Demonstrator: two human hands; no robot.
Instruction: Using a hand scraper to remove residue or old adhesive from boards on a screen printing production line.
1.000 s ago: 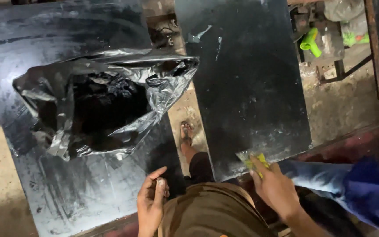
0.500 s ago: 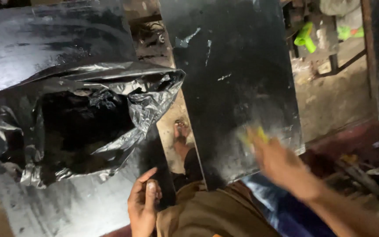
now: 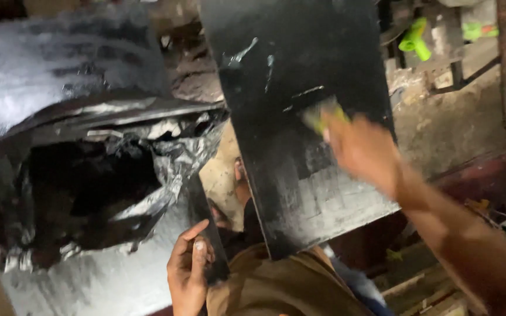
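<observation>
**A:** Log it left to right. What's on the far side?

**B:** I see a wide black panel (image 3: pixel 60 76) filling the left of the view, its surface shiny and streaked grey. A crumpled black plastic bag (image 3: pixel 106 181) lies on it, mouth open toward me, reaching the panel's right edge.

**A:** And the left hand?

**B:** The left hand (image 3: pixel 187 270) sits at the near right corner of that panel. Its fingers are curled over the panel's edge, thumb up, clasping the edge itself. Nothing else is in it.

**A:** Between the panels?

**B:** A gap. Through it I make out a bare foot (image 3: pixel 240 186) on the ground and, nearer, the person's brown-clad knee (image 3: pixel 276 287).

**A:** Then the right.

**B:** A second black panel (image 3: pixel 300 117) runs upright through the middle of the view, with scraped pale patches toward its near edge. The right hand (image 3: pixel 363 149) is over its right half, blurred by motion. It is clenched round a brush (image 3: pixel 323 117) with a yellow-green handle; the brush end lies against the panel's surface, about midway up and close to the right edge. I can't tell the bristles apart in the blur.

**A:** Beyond that?

**B:** Past the panel's right edge, a bright green tool (image 3: pixel 414 40) near the top, well apart from the hand, resting among grimy metal parts.
</observation>
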